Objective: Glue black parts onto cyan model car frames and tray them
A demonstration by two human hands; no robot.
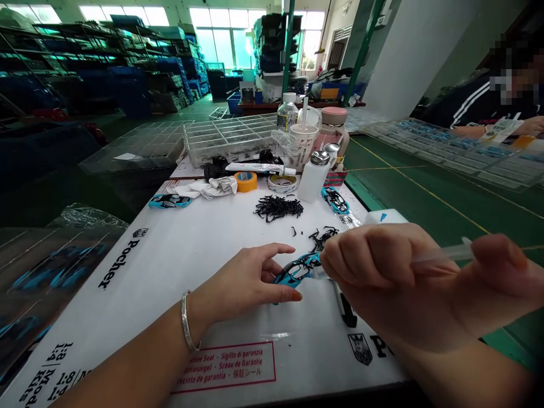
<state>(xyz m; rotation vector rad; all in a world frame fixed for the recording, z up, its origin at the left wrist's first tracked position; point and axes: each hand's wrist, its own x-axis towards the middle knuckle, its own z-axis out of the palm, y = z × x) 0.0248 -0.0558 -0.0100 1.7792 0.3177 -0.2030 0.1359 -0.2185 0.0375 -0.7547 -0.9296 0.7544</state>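
On the white board [170, 255], my left hand [244, 280] is spread with thumb and index finger apart beside a blue and black part [293, 272]; some fingers are hidden behind the part's left end. Raised close to the camera at the right is my right hand [395, 277], its fingers curled around a thin translucent tube [442, 255]. It covers the right end of the blue part. Behind the hands lie a pile of small black pieces [278, 208] and a smaller black pile [323, 238].
Further back are an orange tape roll [245, 181], a white cloth [212, 187], a white bottle [314, 175], a cup [302, 141] and a divided clear tray [233, 136]. Another person's sleeve [467, 107] shows at the upper right.
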